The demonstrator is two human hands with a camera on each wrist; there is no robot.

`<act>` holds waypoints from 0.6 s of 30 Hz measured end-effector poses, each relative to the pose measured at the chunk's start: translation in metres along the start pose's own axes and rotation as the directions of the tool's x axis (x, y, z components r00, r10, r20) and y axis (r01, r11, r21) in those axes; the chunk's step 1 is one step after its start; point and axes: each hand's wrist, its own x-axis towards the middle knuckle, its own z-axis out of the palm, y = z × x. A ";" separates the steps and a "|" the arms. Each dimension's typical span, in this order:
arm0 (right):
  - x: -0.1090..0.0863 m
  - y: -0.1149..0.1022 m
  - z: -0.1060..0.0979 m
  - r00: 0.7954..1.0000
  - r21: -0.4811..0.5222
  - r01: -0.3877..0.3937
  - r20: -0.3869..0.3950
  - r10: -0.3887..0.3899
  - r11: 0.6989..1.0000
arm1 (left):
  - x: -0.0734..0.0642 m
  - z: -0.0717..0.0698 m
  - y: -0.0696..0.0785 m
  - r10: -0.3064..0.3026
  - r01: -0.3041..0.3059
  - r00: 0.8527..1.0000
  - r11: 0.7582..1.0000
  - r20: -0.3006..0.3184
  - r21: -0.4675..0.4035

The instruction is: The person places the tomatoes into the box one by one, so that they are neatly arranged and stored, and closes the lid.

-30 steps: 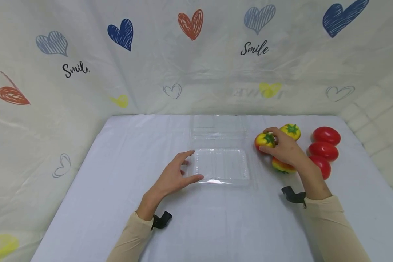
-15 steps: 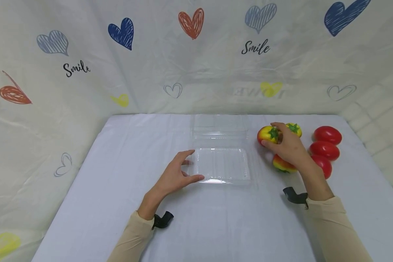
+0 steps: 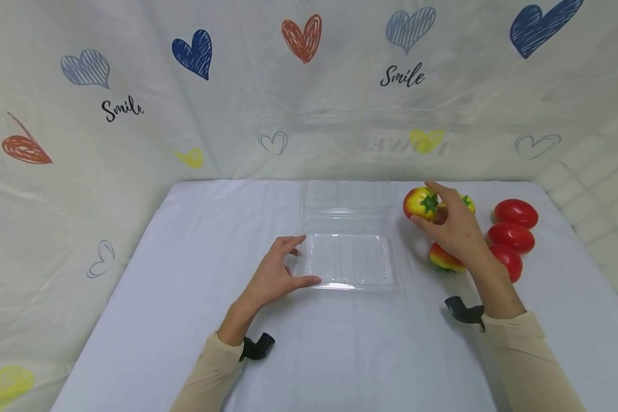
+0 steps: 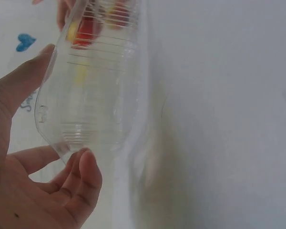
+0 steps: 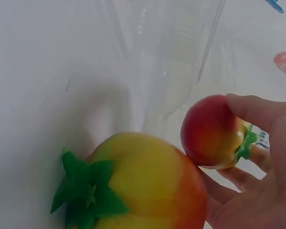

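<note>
My right hand [image 3: 453,226] grips a red-and-yellow toy fruit [image 3: 419,203] with a green leafy top, held off the table between thumb and fingers. In the right wrist view that toy fruit [image 5: 212,131] hangs beyond another one [image 5: 148,176] resting on the cloth. A second resting toy fruit [image 3: 445,258] lies below my hand; one behind the hand is partly hidden. My left hand [image 3: 275,273] holds the left end of an open clear plastic clamshell box [image 3: 350,260], thumb at the near edge and fingers at the far one. The left wrist view shows its transparent wall [image 4: 86,95] between them.
Several smooth red oval toy fruits [image 3: 511,237] form a row at the right, close to my right forearm. The box's lid [image 3: 346,195] lies back toward the rear wall [image 3: 329,114]. White cloth [image 3: 340,355] covers the table.
My right hand has lifted the red-and-yellow toy fruit up from beside the others, moving slightly away from me. The left hand and the box stay nearly where they were.
</note>
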 end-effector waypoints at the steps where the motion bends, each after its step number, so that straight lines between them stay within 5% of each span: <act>1: 0.000 -0.002 0.000 1.000 0.007 0.008 -0.004 -0.008 1.000 | 0.000 0.000 0.000 0.000 0.000 1.000 1.000 -0.004 0.002; 9: -0.005 -0.018 0.009 0.994 0.124 0.100 0.025 -0.104 0.987 | 0.000 0.000 -0.001 -0.039 0.038 0.999 0.999 -0.009 -0.012; 18: -0.009 -0.036 0.015 0.991 0.219 0.105 0.055 -0.120 0.970 | 0.002 -0.003 -0.002 -0.077 0.077 0.997 0.994 -0.002 -0.078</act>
